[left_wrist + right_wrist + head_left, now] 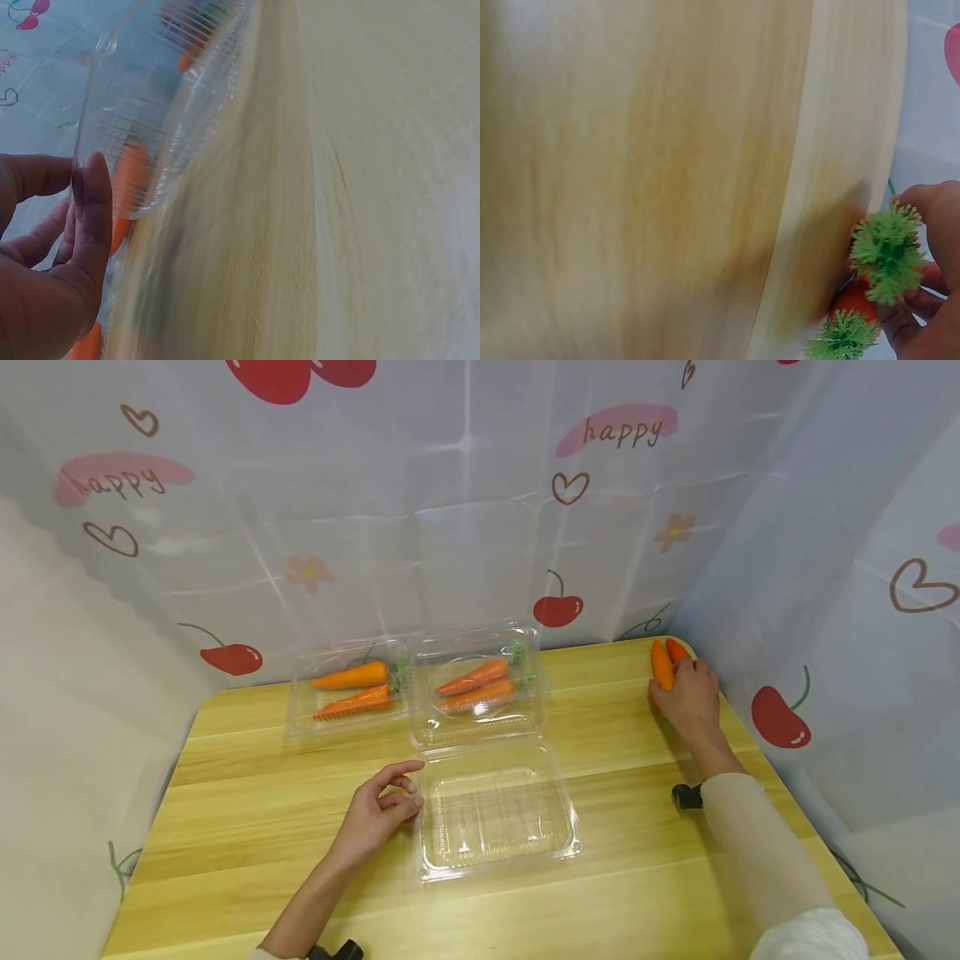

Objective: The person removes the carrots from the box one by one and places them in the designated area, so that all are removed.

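Note:
An opened clear plastic clamshell box [495,752] lies in the middle of the table, its near half holding nothing. At its left edge, my left hand [382,806] pinches the rim between thumb and fingers; the left wrist view shows the plastic edge between the fingertips. By the back right corner, my right hand [690,697] grips a carrot, with two orange carrots [662,666] visible at its fingertips. In the right wrist view, a green leafy top [889,251] shows between the fingers, with a second green top [844,337] just below it.
Two carrots [480,685] with green tops show through the clamshell's far half. To its left, another clear box [300,718] contains two more carrots [352,677]. A printed curtain [465,527] hangs close behind and along both sides of the wooden table [247,793].

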### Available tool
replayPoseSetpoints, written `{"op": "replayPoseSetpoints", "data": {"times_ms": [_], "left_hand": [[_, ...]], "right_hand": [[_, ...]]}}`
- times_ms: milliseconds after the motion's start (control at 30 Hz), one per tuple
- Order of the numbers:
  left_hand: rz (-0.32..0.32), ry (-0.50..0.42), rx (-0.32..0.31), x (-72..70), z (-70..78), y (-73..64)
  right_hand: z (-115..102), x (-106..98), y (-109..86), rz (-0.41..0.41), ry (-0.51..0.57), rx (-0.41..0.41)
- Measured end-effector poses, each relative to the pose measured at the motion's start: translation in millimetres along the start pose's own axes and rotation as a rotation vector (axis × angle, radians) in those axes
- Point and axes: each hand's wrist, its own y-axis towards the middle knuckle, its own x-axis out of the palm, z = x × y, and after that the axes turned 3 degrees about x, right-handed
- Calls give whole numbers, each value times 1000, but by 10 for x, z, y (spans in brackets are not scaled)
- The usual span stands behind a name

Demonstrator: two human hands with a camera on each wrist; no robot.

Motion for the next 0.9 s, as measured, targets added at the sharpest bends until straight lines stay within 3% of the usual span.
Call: {"op": "replayPoseSetpoints", "data": {"times_ms": [400,567,733,900], "left_hand": [[-22,-43,-31,-23,-4,13],[-10,-42,-15,-20,21,7],[-13,-40,-4,-12,11,-4],[-5,-24,-14,-4,-11,-22]], "right_hand": [[-40,-56,-35,11,-9,31],[-80,-72,-12,15,-31,17],[-91,-65,-54,49,-49,-18],[-213,7,-244,74,20,-145]]}}
